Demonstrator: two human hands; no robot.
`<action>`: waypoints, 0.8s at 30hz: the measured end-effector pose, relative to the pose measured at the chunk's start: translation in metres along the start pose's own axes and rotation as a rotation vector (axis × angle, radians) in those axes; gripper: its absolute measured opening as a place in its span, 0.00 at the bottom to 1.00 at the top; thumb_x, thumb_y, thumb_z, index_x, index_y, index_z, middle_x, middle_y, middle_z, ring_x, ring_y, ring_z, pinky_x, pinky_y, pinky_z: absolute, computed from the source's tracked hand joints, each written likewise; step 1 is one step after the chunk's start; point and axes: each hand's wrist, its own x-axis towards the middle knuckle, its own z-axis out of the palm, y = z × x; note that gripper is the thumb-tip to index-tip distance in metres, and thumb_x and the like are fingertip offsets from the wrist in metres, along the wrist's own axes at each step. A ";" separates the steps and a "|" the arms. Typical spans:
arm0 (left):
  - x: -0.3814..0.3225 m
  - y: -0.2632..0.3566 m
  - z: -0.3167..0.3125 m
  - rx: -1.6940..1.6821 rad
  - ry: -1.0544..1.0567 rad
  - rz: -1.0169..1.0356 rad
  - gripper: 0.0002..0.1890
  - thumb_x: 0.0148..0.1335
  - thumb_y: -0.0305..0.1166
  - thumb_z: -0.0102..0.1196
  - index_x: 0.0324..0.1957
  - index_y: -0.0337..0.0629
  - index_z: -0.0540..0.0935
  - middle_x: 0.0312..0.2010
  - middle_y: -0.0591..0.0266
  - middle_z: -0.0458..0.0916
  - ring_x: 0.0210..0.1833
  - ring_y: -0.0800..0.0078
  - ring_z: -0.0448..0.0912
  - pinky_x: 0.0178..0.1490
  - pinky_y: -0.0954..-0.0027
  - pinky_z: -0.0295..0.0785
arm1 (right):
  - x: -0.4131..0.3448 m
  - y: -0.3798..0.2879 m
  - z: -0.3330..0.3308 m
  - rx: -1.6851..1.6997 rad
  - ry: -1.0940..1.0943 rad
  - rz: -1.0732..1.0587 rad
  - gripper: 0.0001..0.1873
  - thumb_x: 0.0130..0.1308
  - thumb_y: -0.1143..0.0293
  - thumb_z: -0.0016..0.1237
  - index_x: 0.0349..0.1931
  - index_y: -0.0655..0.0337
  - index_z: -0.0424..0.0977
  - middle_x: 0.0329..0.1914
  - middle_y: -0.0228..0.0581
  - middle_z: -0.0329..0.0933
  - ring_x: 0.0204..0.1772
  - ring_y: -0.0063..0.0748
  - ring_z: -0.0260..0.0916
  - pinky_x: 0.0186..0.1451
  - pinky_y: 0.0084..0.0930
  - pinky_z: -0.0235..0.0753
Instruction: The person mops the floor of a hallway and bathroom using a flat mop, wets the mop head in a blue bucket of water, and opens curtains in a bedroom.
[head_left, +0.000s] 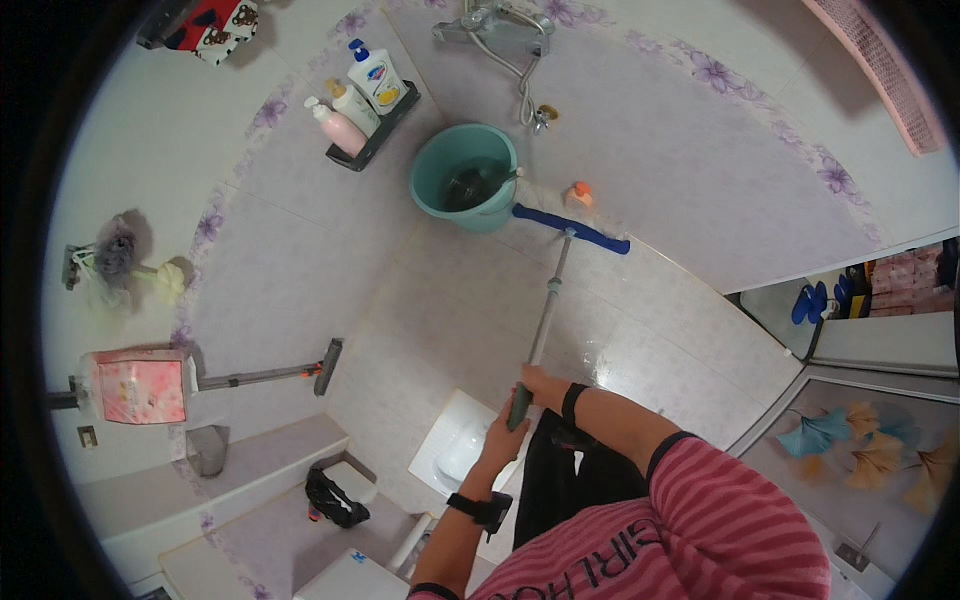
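Observation:
My left hand (501, 444) grips the green end of the long handle of a flat mop (547, 304). Further up the pole, my right hand (541, 384) is closed round the grey shaft. The blue mop head (571, 228) lies on the tiled floor near the far wall, its left end close to a green plastic bucket (463, 177). Inside the bucket is something dark that I cannot make out. A small orange-capped bottle (579, 195) stands just beyond the mop head, by the wall.
A squat toilet (457, 450) is set in the floor left of my legs. A black wall shelf (375, 135) holds pump bottles. A squeegee (327, 367) leans on the left wall. A black bag (334, 501) lies at lower left. The doorway with blue slippers (808, 304) is at right.

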 end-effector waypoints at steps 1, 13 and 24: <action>-0.013 0.005 -0.001 0.067 -0.015 -0.032 0.33 0.53 0.35 0.52 0.61 0.44 0.57 0.33 0.49 0.71 0.33 0.61 0.68 0.35 0.66 0.65 | 0.007 0.004 -0.005 -0.004 -0.029 0.006 0.10 0.57 0.67 0.44 0.32 0.65 0.69 0.32 0.43 0.68 0.34 0.37 0.69 0.40 0.33 0.70; -0.005 0.000 0.005 0.276 0.077 0.152 0.34 0.52 0.38 0.50 0.62 0.49 0.54 0.41 0.37 0.73 0.44 0.45 0.72 0.45 0.59 0.68 | -0.010 0.007 -0.011 -0.194 -0.128 -0.065 0.13 0.58 0.58 0.36 0.28 0.59 0.65 0.22 0.40 0.65 0.27 0.39 0.64 0.30 0.41 0.66; -0.069 0.034 -0.012 0.415 -0.111 0.034 0.39 0.52 0.35 0.49 0.64 0.51 0.45 0.46 0.39 0.71 0.50 0.44 0.68 0.52 0.57 0.64 | 0.008 0.051 -0.039 0.316 -0.229 0.217 0.19 0.63 0.58 0.34 0.46 0.64 0.58 0.33 0.45 0.64 0.33 0.39 0.63 0.37 0.39 0.69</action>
